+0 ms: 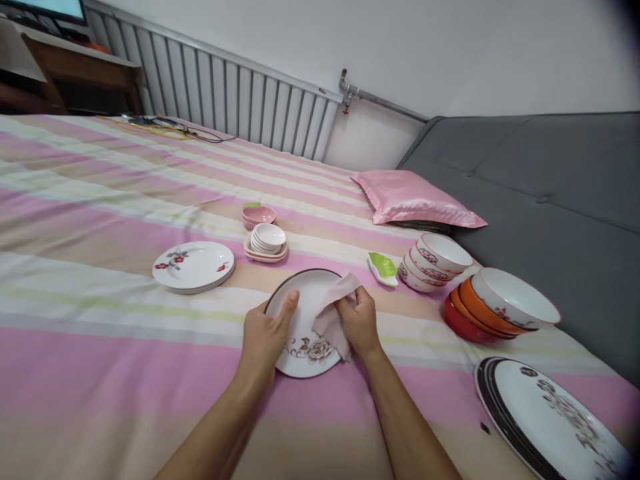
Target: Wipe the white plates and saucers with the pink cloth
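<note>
Currently, you're gripping a plate in your left hand, over the bed, and pinching a cloth against its right side with your right hand. You're seemingly partway through wiping it; stacked bowls and dishes are sitting around, but whether they're finished or waiting isn't showing.

Soft, Even Light, Dark Right-Hand Corners

Diffuse light, its source out of view, leaves only faint shadows on the pink, white and beige striped fabric sheet. The shiny pink satin pillow shows pale glints. The round white dark-rimmed plate with brown flowers looks fairly sharp. Wide-angle distortion stretches the stack of white dark-edged floral plates at lower right.
</note>
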Available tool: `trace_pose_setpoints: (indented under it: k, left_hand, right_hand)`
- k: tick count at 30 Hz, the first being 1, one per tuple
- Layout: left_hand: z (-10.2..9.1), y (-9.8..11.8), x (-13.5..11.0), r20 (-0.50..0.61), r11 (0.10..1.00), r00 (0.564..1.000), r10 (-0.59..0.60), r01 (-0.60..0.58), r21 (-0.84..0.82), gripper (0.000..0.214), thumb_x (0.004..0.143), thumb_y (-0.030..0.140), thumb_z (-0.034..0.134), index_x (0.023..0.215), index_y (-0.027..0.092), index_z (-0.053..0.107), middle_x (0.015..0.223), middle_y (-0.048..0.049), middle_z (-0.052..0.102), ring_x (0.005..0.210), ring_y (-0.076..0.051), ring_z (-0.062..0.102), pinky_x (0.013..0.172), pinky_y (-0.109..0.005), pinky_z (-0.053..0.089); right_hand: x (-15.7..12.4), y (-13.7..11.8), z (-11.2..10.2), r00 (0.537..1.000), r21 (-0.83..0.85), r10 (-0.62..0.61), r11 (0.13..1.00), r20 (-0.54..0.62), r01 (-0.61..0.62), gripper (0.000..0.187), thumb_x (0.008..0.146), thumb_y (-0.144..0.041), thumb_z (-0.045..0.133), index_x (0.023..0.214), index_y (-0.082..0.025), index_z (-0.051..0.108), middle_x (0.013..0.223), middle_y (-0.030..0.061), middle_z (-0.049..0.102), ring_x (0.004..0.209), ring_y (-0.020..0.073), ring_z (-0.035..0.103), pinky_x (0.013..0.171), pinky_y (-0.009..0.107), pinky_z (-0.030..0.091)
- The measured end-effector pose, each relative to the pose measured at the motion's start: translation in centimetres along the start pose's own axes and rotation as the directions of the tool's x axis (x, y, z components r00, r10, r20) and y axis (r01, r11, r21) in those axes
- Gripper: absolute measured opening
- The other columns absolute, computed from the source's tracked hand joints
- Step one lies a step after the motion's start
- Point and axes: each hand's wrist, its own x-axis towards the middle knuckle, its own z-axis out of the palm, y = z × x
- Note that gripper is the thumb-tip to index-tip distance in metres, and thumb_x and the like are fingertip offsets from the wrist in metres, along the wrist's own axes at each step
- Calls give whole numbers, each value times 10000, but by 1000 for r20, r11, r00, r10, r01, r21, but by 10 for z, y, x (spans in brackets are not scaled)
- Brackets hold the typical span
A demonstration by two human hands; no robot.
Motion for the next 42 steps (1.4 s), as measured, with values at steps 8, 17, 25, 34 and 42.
trace_pose_setpoints:
  k: [8, 17, 25, 34, 42]
  left_hand:
    - [-5, -3, 3, 119, 961, 977, 174, -195, 197, 515, 717, 631, 521, 606, 139, 623, 492, 4, 497, 482, -142, 439, 466, -229, 335]
    - [3, -11, -3, 207, 975, 968, 145, -176, 139, 555, 765, 640, 446, 689, 135, 663, 558, -42, 582, 540, -181, 525, 495, -243, 376]
    - [7, -18, -3, 95, 998, 995, 38, -33, -61, 603, 727, 684, 461, 739, 118, 668, 549, -43, 593, 517, -180, 538, 484, -259, 410]
    - [0, -11, 0, -86, 972, 994, -69, 48, -230, 680, 696, 731, 445, 803, 98, 669, 617, -67, 634, 542, -176, 563, 501, -265, 432]
    - [2, -12, -1, -14, 979, 1000, 1, -4, -203, 691, 738, 709, 414, 964, 111, 675, 778, -99, 686, 720, -221, 618, 597, -276, 462]
  right_hand:
    - [-2, -4, -7, 995, -237, -87, 967, 50, 96, 208, 784, -350, 563, 880, -168, 591, 834, 52, 664, 775, 212, 599, 692, 299, 454]
    - [-12, -18, 6, 941, -729, -277, 602, 192, 326, 466, 878, -462, 392, 1199, -130, 455, 1190, 177, 521, 1129, 307, 449, 900, 470, 384]
    - [-24, -20, 21, 861, -656, -264, 562, 434, 503, 697, 905, -435, 353, 1448, -116, 55, 1509, 148, 127, 1394, 282, -32, 1095, 540, 153]
    - [-35, -33, 30, 736, -558, -136, 567, 663, 606, 652, 912, -441, 354, 1448, -148, 127, 1526, 85, 62, 1397, 232, -33, 1132, 488, 122]
    - [-35, -37, 31, 734, -573, -132, 539, 667, 617, 578, 919, -396, 362, 1439, -208, 192, 1527, 72, 75, 1395, 245, -45, 1123, 509, 112]
